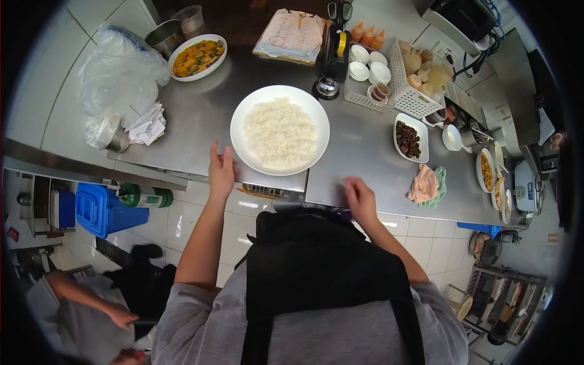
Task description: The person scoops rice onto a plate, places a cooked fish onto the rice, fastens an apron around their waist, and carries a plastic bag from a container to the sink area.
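A wide white bowl [321, 143] filled with cooked white rice [280, 134] stands near the front edge of the steel counter. Just left of its lower rim is my left hand [222, 171], empty, with fingers apart; whether a fingertip touches the bowl I cannot tell. My right hand [362, 199] hovers by the counter's front edge, right of the bowl. Its fingers are loosely bent, slightly blurred at the tips, and hold nothing visible. Behind the bowl, to the right, sits a silver call bell [326, 88].
A dish of orange-yellow food [198, 58], plastic bags [112, 85] and a clipboard [292, 35] line the back. Rightward are a dish of dark pieces [408, 139], cloths [426, 187] and baskets [418, 91]. Another person [97, 304] is at lower left.
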Action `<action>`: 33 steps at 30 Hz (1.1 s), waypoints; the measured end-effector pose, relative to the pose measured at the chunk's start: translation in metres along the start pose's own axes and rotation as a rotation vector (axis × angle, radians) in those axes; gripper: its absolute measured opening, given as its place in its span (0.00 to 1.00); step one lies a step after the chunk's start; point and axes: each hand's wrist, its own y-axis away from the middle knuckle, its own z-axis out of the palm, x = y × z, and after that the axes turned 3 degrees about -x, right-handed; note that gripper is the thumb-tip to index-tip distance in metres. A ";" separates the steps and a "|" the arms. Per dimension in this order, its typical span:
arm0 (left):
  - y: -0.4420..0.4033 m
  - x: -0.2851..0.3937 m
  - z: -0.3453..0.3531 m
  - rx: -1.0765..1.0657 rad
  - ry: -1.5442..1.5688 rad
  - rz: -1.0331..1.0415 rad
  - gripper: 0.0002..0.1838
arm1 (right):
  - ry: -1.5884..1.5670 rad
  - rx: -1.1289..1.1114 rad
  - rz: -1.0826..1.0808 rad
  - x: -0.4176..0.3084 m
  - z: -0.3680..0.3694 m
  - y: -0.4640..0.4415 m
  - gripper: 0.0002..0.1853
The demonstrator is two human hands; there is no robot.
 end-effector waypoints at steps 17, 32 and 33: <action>-0.042 -0.059 -0.028 -0.125 -0.021 0.245 0.09 | -0.183 -0.180 0.411 0.020 0.009 0.098 0.13; -0.028 -0.049 -0.020 0.037 -0.137 0.158 0.09 | -0.160 -0.005 0.055 0.028 -0.047 0.050 0.06; -0.028 -0.050 -0.017 0.085 -0.164 0.152 0.09 | -0.152 0.018 0.051 0.031 -0.056 0.046 0.05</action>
